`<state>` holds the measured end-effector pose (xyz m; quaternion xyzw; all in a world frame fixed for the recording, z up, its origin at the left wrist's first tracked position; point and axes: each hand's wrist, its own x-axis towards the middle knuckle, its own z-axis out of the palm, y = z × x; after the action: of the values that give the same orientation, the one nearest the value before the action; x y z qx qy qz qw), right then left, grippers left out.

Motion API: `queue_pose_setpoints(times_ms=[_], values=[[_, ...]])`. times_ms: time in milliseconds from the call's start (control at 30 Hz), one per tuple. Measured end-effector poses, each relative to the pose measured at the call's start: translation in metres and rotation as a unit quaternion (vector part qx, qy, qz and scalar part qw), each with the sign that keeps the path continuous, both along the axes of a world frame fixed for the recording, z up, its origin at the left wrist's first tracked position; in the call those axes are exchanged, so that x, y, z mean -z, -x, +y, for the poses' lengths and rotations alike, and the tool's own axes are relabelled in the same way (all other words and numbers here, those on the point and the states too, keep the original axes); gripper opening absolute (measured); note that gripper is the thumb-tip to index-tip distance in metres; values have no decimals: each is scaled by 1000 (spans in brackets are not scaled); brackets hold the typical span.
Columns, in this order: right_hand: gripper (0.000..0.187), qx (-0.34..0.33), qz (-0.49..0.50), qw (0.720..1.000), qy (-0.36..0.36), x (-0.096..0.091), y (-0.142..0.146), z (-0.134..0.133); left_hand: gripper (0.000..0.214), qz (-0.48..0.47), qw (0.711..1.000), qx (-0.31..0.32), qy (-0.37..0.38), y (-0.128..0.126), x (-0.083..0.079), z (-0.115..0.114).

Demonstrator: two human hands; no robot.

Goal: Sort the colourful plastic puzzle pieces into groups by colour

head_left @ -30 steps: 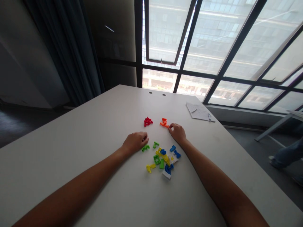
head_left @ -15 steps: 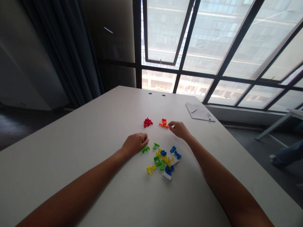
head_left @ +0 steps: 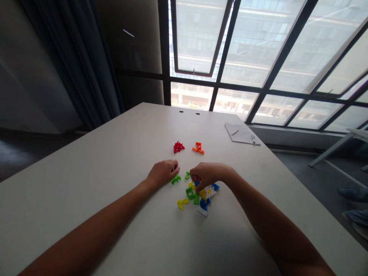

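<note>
Right hand (head_left: pixel 208 174) curled over the coloured plastic pieces (head_left: pixel 199 196) on the worktop (head_left: pixel 120 134), fingertips down among them; can't tell if it pinched one. Left hand (head_left: pixel 162 173) lay curled beside a green piece (head_left: pixel 176 179), grip unclear.

Two hands (head_left: pixel 163 173) (head_left: pixel 208 175), one red cluster (head_left: pixel 178 147), one orange cluster (head_left: pixel 198 148)

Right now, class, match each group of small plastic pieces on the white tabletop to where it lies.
Things:
1. Cluster of red plastic pieces
2. Cluster of orange plastic pieces
3. Lime-green plastic piece
4. Heap of yellow, green, blue and white plastic pieces

Places:
A. Partly under the right hand
B. Right of the red cluster
C. Just beside the left hand
D. Left of the orange cluster

Pairs: 1-D, 2-B, 3-C, 4-A
</note>
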<state>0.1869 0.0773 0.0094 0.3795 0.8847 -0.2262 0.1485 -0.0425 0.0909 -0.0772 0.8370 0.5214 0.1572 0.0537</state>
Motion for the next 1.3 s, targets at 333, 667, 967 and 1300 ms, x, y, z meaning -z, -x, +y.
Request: queue_pose_setpoints(times_ms=[333,667,967,1300], values=[[29,9,10,1000,-18,2,-15,14,28,11,1000,2,0,1,1,1],[25,197,33,976,-91,11,-89,57,27,0,1000,5,-2,1,3,1],[24,247,87,952,-156,50,-128,84,26,1,1000,7,-6,3,6,4],[29,273,115,926,-234,35,-122,79,25,-2,1000,7,-3,3,6,3]])
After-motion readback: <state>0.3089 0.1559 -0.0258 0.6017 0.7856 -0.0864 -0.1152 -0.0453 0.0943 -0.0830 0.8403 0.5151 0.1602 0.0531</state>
